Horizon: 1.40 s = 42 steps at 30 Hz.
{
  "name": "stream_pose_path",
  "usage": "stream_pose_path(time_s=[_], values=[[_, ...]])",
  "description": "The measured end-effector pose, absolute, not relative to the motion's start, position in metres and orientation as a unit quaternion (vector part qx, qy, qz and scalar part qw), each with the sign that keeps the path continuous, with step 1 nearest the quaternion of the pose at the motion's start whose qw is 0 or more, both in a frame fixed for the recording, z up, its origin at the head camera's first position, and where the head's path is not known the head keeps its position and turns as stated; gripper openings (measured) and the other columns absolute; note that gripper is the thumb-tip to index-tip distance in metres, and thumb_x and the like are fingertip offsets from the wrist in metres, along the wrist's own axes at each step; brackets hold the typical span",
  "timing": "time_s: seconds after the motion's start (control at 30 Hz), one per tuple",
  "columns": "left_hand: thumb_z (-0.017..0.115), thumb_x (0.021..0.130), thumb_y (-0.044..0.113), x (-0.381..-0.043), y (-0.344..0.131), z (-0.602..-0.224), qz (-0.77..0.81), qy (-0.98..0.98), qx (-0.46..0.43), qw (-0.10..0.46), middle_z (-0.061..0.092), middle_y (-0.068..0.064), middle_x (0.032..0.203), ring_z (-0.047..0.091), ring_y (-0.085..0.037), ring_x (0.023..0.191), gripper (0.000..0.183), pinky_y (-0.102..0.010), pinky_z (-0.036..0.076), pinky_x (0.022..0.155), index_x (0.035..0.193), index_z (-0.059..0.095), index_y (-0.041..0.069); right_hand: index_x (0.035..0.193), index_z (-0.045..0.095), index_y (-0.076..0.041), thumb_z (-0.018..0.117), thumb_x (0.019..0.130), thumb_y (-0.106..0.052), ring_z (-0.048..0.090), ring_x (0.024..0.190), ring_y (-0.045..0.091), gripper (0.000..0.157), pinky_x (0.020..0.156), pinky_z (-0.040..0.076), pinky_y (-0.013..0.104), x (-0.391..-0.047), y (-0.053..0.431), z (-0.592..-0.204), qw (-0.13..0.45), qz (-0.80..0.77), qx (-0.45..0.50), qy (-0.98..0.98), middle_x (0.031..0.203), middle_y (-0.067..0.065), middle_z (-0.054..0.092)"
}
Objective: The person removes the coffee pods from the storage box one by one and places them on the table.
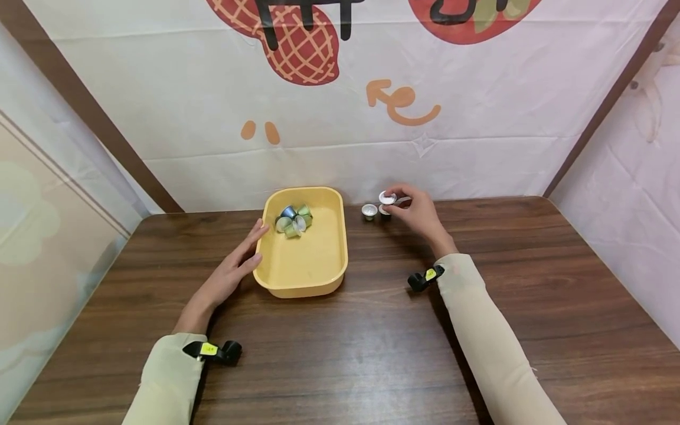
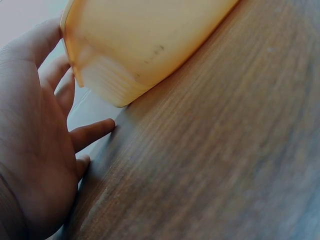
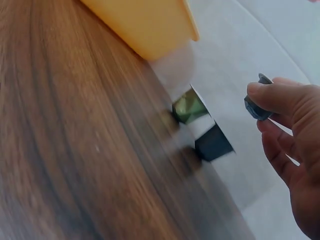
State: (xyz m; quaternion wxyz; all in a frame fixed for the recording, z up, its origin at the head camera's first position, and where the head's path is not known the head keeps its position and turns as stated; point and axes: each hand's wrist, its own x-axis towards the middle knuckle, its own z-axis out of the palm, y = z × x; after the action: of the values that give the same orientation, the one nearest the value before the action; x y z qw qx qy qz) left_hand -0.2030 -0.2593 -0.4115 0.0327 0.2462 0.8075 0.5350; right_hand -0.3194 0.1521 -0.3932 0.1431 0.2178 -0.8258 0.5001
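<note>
Between thumb and fingers, my right hand [image 1: 421,213] pinches a dark coffee capsule [image 3: 257,106], its silver lid facing up in the head view. Two more capsules stand lid-up close below it by the wall: a green capsule [image 3: 189,107] and a dark capsule [image 3: 214,143]. To their left is a yellow plastic tub [image 1: 305,265]. Several green capsules [image 1: 292,230] and a blue capsule [image 1: 288,211] lie heaped in the tub's far left part. My left hand [image 1: 234,265] rests against the tub's left side, fingers extended and fingertips at the rim.
The brown wood-grain table [image 1: 340,354] ends at a white printed cloth wall [image 1: 340,141] right behind the tub and capsules. More cloth hangs at the left and right sides. A black strap-on camera [image 1: 212,351] sits on each wrist.
</note>
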Motion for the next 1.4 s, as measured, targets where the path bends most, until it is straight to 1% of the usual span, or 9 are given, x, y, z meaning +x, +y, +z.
stream_pose_path(time_s=[0.2, 0.3, 0.43, 0.57, 0.67, 0.8, 0.9, 1.13, 1.4], values=[[0.044, 0.100, 0.002, -0.202, -0.262, -0.412, 0.537, 0.806, 0.246, 0.029, 0.000, -0.001, 0.160, -0.001, -0.017, 0.145, 0.059, -0.056, 0.006, 0.110, 0.154, 0.023, 0.015, 0.102, 0.070, -0.008, 0.080, 0.078, -0.009, 0.064, 0.089, 0.021, 0.026, 0.079, 0.051, 0.038, -0.320, 0.164, -0.397, 0.167, 0.521, 0.186, -0.816, 0.099, 0.009, 0.069], [0.044, 0.101, 0.002, -0.202, -0.262, -0.412, 0.538, 0.806, 0.246, 0.029, 0.001, 0.001, 0.160, 0.000, -0.016, 0.145, 0.058, -0.056, 0.006, 0.110, 0.153, 0.023, 0.016, 0.101, 0.070, -0.006, 0.080, 0.077, -0.007, 0.065, 0.088, 0.022, 0.026, 0.078, 0.052, 0.037, -0.322, 0.167, -0.401, 0.171, 0.529, 0.185, -0.810, 0.099, 0.011, 0.069], [0.043, 0.101, 0.003, -0.202, -0.261, -0.412, 0.540, 0.804, 0.247, 0.031, 0.001, 0.002, 0.160, -0.001, -0.015, 0.145, 0.057, -0.058, 0.005, 0.109, 0.153, 0.024, 0.014, 0.100, 0.070, -0.005, 0.080, 0.077, -0.007, 0.065, 0.088, 0.022, 0.025, 0.076, 0.052, 0.033, -0.324, 0.171, -0.408, 0.170, 0.521, 0.183, -0.816, 0.099, 0.011, 0.069], [0.043, 0.101, 0.004, -0.204, -0.260, -0.413, 0.541, 0.802, 0.252, 0.032, 0.001, -0.001, 0.160, -0.001, -0.015, 0.145, 0.056, -0.059, 0.004, 0.108, 0.153, 0.023, 0.012, 0.101, 0.070, -0.006, 0.080, 0.078, -0.009, 0.064, 0.091, 0.022, 0.025, 0.078, 0.052, 0.034, -0.325, 0.177, -0.417, 0.167, 0.501, 0.163, -0.833, 0.100, 0.009, 0.068], [0.043, 0.101, 0.003, -0.204, -0.260, -0.413, 0.540, 0.802, 0.252, 0.031, 0.001, 0.000, 0.160, -0.001, -0.015, 0.145, 0.056, -0.059, 0.004, 0.108, 0.153, 0.023, 0.011, 0.102, 0.069, -0.007, 0.080, 0.079, -0.012, 0.065, 0.091, 0.023, 0.026, 0.079, 0.052, 0.034, -0.326, 0.180, -0.423, 0.154, 0.487, 0.148, -0.847, 0.100, 0.009, 0.068], [0.043, 0.101, 0.003, -0.204, -0.260, -0.412, 0.538, 0.804, 0.251, 0.029, 0.002, 0.001, 0.160, -0.001, -0.015, 0.145, 0.056, -0.059, 0.004, 0.108, 0.153, 0.024, 0.012, 0.102, 0.068, -0.009, 0.080, 0.079, -0.014, 0.067, 0.089, 0.023, 0.026, 0.079, 0.052, 0.033, -0.326, 0.181, -0.428, 0.136, 0.477, 0.141, -0.856, 0.098, 0.008, 0.069], [0.043, 0.101, 0.003, -0.204, -0.260, -0.412, 0.536, 0.806, 0.250, 0.027, 0.002, 0.001, 0.160, -0.001, -0.015, 0.145, 0.056, -0.059, 0.004, 0.108, 0.153, 0.024, 0.013, 0.100, 0.068, -0.011, 0.080, 0.079, -0.015, 0.066, 0.086, 0.021, 0.025, 0.077, 0.051, 0.033, -0.327, 0.181, -0.430, 0.134, 0.469, 0.142, -0.861, 0.097, 0.007, 0.069], [0.043, 0.101, 0.004, -0.202, -0.260, -0.412, 0.533, 0.808, 0.249, 0.029, 0.003, 0.008, 0.159, 0.000, -0.014, 0.145, 0.056, -0.058, 0.005, 0.109, 0.153, 0.023, 0.013, 0.099, 0.068, -0.010, 0.082, 0.077, -0.014, 0.065, 0.081, 0.019, 0.026, 0.073, 0.050, 0.031, -0.326, 0.181, -0.434, 0.135, 0.465, 0.134, -0.864, 0.096, 0.007, 0.070], [0.043, 0.101, 0.002, -0.202, -0.260, -0.412, 0.536, 0.805, 0.252, 0.027, 0.001, -0.003, 0.160, -0.001, -0.015, 0.145, 0.057, -0.060, 0.004, 0.108, 0.153, 0.023, 0.011, 0.099, 0.068, -0.009, 0.082, 0.077, -0.013, 0.067, 0.084, 0.021, 0.026, 0.075, 0.051, 0.032, -0.323, 0.181, -0.433, 0.139, 0.461, 0.138, -0.866, 0.097, 0.008, 0.070]])
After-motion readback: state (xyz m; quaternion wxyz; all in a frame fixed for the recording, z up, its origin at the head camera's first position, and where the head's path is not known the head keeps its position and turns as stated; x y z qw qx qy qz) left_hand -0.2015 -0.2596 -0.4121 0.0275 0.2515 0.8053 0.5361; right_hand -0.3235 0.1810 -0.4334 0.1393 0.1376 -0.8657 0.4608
